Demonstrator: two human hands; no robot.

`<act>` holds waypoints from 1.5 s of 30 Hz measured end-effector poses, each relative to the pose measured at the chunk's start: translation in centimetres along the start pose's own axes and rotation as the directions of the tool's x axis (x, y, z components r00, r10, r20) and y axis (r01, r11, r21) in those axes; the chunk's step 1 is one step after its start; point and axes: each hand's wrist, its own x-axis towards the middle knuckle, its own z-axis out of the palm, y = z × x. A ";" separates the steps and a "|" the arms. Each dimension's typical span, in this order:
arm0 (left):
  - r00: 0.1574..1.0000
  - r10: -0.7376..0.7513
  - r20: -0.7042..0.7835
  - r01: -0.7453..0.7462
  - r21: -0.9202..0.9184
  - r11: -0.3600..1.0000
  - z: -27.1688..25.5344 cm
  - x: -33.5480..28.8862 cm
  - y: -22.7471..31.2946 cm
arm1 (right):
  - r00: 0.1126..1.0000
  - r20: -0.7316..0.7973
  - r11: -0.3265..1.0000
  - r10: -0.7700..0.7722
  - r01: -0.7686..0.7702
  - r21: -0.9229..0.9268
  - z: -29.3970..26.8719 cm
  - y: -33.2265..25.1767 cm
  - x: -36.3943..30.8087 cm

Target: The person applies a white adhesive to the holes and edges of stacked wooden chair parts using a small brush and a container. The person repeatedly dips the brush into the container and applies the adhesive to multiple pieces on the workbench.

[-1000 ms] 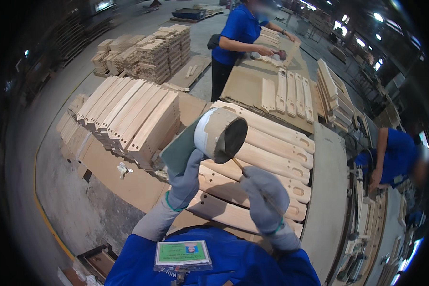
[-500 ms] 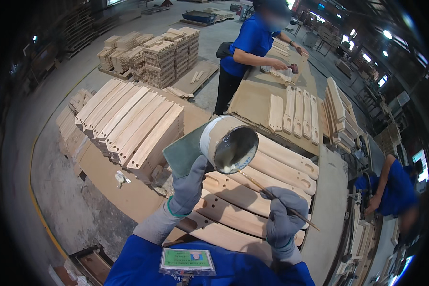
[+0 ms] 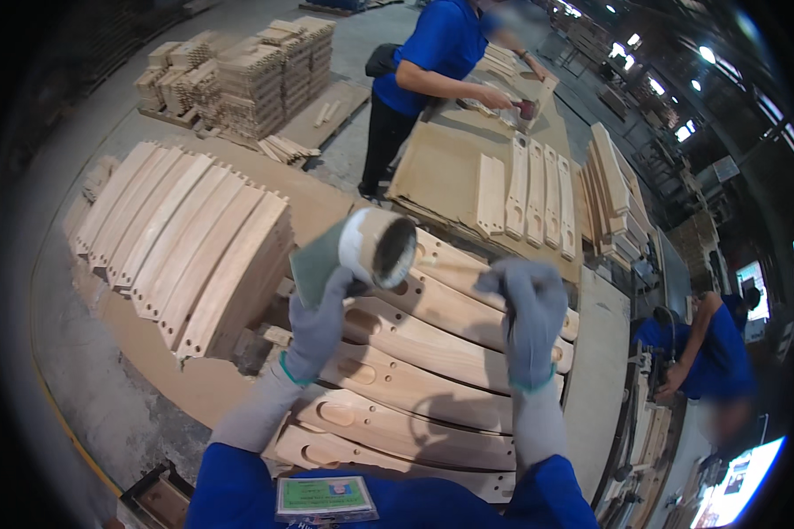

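Workbench (image 3: 595, 370) under curved wooden slats (image 3: 415, 388); concrete floor (image 3: 71, 353), stacked timber (image 3: 256, 70).

Grey gloves on both hands (image 3: 319, 322), grey undersleeves, blue shirt, perhaps a badge.

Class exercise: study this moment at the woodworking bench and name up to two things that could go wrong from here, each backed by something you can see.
1. The left hand holds an open tin tipped on its side, mouth toward the curved wooden parts below. Any contents could spill onto them; the tin's inside is too dark to judge.

2. The right hand hovers over the parts without gripping anything, so the tin and the green sheet rest on one gloved hand and might slip.
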 end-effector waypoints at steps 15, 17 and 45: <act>0.955 -0.290 0.060 0.292 -0.031 0.956 -0.4 8.3 -7.2 | 0.981 0.194 0.843 0.032 0.078 -0.532 -0.3 11.6 9.3; 0.950 -0.310 0.019 0.310 -0.004 0.951 0.0 8.1 -7.0 | 0.980 0.199 0.796 0.004 0.117 -0.594 -0.1 12.1 9.1; 0.962 -0.273 0.017 0.273 -0.046 0.961 -0.4 8.3 -7.6 | 0.953 0.300 0.733 -0.034 0.228 -0.641 0.1 12.6 9.7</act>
